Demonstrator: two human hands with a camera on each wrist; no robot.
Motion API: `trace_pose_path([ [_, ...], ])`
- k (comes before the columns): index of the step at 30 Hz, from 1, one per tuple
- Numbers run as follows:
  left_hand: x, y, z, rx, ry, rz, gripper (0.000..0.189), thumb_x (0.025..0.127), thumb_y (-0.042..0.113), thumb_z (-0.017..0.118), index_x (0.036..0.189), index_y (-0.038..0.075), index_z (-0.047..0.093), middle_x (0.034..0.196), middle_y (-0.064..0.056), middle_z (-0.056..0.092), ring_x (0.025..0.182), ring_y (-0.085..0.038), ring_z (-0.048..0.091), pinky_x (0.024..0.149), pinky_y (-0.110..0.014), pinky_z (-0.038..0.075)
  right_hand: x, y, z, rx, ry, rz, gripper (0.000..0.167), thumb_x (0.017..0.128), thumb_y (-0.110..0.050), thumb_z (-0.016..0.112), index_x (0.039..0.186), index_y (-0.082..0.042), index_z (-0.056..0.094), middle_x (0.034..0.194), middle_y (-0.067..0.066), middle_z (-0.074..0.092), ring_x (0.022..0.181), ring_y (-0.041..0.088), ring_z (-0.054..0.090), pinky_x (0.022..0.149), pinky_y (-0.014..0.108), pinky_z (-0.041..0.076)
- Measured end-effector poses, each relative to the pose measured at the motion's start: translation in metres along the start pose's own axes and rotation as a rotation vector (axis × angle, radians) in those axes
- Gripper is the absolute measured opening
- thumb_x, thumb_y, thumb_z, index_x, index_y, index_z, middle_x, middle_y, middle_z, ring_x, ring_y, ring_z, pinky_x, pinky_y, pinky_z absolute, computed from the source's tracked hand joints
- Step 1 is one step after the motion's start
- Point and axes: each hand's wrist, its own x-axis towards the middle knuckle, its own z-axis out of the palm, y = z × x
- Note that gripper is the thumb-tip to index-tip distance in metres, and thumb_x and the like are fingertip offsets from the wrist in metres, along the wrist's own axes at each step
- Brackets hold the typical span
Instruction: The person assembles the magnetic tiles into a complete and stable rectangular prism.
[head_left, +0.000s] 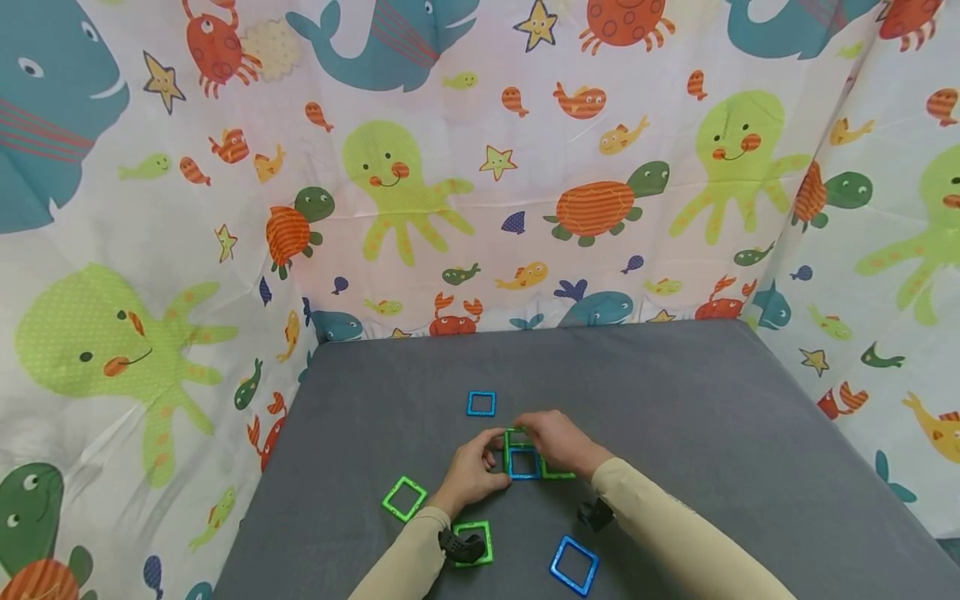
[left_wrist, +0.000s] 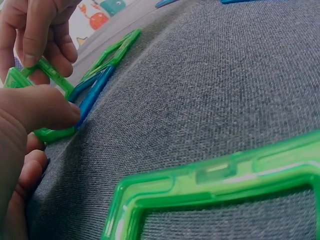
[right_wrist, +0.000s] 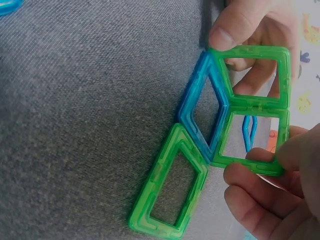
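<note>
A blue square magnetic tile (head_left: 525,477) lies flat on the grey table, with a flat green square tile (right_wrist: 154,175) along one edge. Two green square tiles stand upright on other edges of the blue one and meet at a corner. My left hand (head_left: 468,471) holds the left upright green tile (right_wrist: 255,51), thumb at its lower corner by the blue tile and fingers behind the frame. With my right hand (head_left: 562,442) I pinch the far upright green tile (right_wrist: 250,166) between thumb and fingers.
Loose tiles lie around: a blue one (head_left: 482,392) farther back, a green one (head_left: 393,490) to the left, another green one (head_left: 489,537) partly under my left wrist, and a blue one (head_left: 559,553) in front. A curtain (head_left: 480,275) printed with sea animals encloses the table.
</note>
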Motion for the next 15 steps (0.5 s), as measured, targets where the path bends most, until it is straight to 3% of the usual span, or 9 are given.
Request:
trace_pose_path([
  [15,-0.0017,0.0026,0.0020,-0.007,0.010,-0.013,0.069,0.075,0.012,0.081,0.141,0.015,0.059,0.109,-0.004,0.069,0.076,-0.007,0.052,0.069,-0.022,0.044,0.0018,-0.0029,-0.0053,0.017,-0.060,0.033,0.028,0.103,-0.002,0.050,0.118,-0.007,0.073,0.114,0.011,0.076,0.102,0.026,0.072,0.090,0.045,0.058],
])
